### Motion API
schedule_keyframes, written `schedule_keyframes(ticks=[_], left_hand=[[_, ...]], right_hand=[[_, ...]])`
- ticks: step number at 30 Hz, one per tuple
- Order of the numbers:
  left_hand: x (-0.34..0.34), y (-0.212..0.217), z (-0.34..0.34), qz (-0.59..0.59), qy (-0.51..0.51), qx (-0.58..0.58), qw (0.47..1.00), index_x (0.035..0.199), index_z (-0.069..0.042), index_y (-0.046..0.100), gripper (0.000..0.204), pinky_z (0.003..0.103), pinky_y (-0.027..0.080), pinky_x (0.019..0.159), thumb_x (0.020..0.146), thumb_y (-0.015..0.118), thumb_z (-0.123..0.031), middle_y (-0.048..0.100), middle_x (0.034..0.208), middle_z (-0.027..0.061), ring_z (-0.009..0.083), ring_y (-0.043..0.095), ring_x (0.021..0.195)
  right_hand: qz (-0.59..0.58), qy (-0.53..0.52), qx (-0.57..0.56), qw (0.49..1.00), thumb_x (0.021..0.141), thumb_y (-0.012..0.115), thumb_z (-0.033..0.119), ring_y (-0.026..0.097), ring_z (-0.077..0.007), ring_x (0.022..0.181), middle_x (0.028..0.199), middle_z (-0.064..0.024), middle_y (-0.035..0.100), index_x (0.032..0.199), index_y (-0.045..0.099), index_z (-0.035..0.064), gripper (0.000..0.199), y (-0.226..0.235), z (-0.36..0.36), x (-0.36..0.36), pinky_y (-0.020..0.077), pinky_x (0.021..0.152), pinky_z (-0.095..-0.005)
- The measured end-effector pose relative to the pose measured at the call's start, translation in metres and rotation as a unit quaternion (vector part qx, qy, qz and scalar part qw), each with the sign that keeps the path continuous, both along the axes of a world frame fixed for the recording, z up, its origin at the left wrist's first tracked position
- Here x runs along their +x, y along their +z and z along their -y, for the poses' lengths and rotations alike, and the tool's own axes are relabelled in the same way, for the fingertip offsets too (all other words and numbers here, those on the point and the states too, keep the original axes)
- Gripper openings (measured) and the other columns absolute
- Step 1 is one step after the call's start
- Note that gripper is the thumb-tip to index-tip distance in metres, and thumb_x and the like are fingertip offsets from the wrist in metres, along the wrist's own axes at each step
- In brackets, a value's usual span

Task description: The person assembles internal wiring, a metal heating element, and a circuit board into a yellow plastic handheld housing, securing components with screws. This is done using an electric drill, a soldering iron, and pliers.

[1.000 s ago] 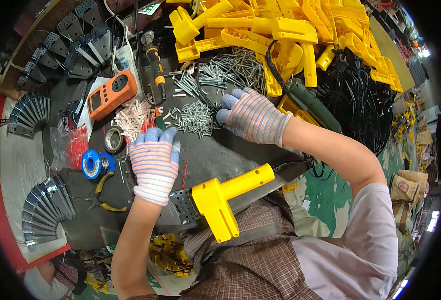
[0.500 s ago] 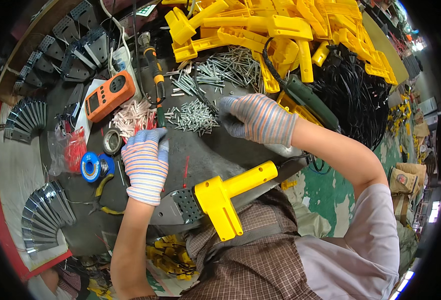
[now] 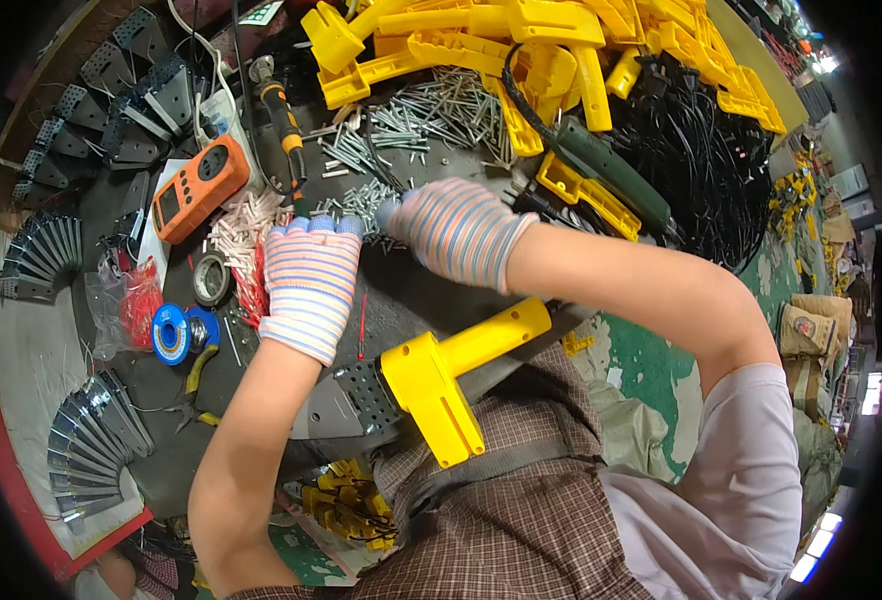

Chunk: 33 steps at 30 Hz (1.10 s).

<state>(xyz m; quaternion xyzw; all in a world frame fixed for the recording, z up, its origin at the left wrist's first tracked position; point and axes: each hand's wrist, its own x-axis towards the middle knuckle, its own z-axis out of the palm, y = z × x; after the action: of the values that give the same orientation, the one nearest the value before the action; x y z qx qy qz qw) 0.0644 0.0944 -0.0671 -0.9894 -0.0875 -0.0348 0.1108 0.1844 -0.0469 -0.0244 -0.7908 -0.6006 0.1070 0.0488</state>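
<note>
Both of my hands wear striped knitted gloves. My left hand (image 3: 311,275) is at the near edge of the small screws (image 3: 359,203), its fingers together and curled down, fingertips hidden. My right hand (image 3: 461,232) is closed beside the same pile on its right; whatever its fingers hold is hidden. Nearer to me, a yellow plastic handle housing (image 3: 431,390) with a grey perforated metal plate (image 3: 346,405) lies at the table's front edge. A thin red piece (image 3: 363,325) lies between my left hand and the housing.
Yellow housings (image 3: 551,30) and longer screws (image 3: 411,125) are heaped at the back. A green power tool (image 3: 606,170) and black cables (image 3: 701,160) lie right. An orange meter (image 3: 201,190), tape roll (image 3: 212,278), solder spool (image 3: 171,333) and pliers (image 3: 196,390) are left.
My right hand has moved left to the small screws. My left hand has moved slightly right and forward, its fingers now curled down by the pile. The view has shifted slightly.
</note>
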Motion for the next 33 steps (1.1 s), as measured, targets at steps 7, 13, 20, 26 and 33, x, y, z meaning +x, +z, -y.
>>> schedule_keyframes(ticks=[7, 13, 20, 26, 33], left_hand=[[-0.010, -0.012, -0.003, 0.067, -0.003, -0.019, 0.998, 0.099, -0.013, 0.065, 0.020, 0.043, 0.048, 0.078, 0.081, 0.058, -0.017, 0.066, 0.095, 0.0085, 0.0260, 0.063, 0.090], [-0.048, 0.015, 0.013, 0.261, 0.073, -0.329, 0.905, 0.105, -0.006, 0.064, 0.020, 0.032, 0.047, 0.085, 0.086, 0.063, -0.009, 0.067, 0.099, 0.0082, 0.0200, 0.062, 0.091], [-0.119, 0.049, 0.073, 0.328, 0.143, -0.674, 0.646, 0.101, -0.002, 0.061, 0.015, 0.025, 0.047, 0.080, 0.086, 0.063, 0.001, 0.062, 0.094, 0.0027, 0.0093, 0.057, 0.086], [-0.177, 0.020, 0.114, 0.271, 0.105, -0.624, 0.725, 0.092, -0.005, 0.062, 0.017, 0.031, 0.048, 0.077, 0.077, 0.071, -0.001, 0.064, 0.087, 0.0074, 0.0206, 0.062, 0.082], [-0.178, 0.002, 0.139, 0.284, 0.058, -0.585, 0.757, 0.090, -0.009, 0.067, 0.020, 0.036, 0.048, 0.071, 0.073, 0.076, -0.007, 0.062, 0.085, 0.0070, 0.0264, 0.060, 0.077]], right_hand=[[-0.200, -0.086, 0.145, 0.965, 0.078, 0.065, 0.015, 0.064, -0.0370, 0.084, 0.085, -0.0174, 0.066, 0.099, 0.063, 0.0080, 0.023, -0.020, 0.034, 0.022, 0.0510, 0.073, -0.0415], [0.032, -0.011, 0.064, 0.997, 0.080, 0.055, 0.010, 0.065, -0.0369, 0.084, 0.084, -0.0172, 0.066, 0.087, 0.060, 0.0057, 0.009, -0.010, 0.007, -0.003, 0.0519, 0.070, -0.0449], [0.069, -0.016, 0.049, 0.996, 0.081, 0.052, 0.007, 0.065, -0.0382, 0.084, 0.084, -0.0180, 0.066, 0.092, 0.060, 0.0041, 0.013, -0.004, -0.001, -0.001, 0.0531, 0.072, -0.0439], [-0.423, -0.161, 0.052, 0.890, 0.086, 0.056, 0.013, 0.065, -0.0293, 0.084, 0.091, -0.0142, 0.067, 0.104, 0.064, 0.0030, 0.022, 0.049, 0.082, -0.048, 0.0517, 0.078, -0.0364], [-0.394, -0.025, 0.173, 0.902, 0.085, 0.067, 0.013, 0.062, -0.0286, 0.082, 0.087, -0.0115, 0.062, 0.099, 0.064, 0.0059, 0.016, 0.000, 0.147, -0.124, 0.0508, 0.074, -0.0369]])
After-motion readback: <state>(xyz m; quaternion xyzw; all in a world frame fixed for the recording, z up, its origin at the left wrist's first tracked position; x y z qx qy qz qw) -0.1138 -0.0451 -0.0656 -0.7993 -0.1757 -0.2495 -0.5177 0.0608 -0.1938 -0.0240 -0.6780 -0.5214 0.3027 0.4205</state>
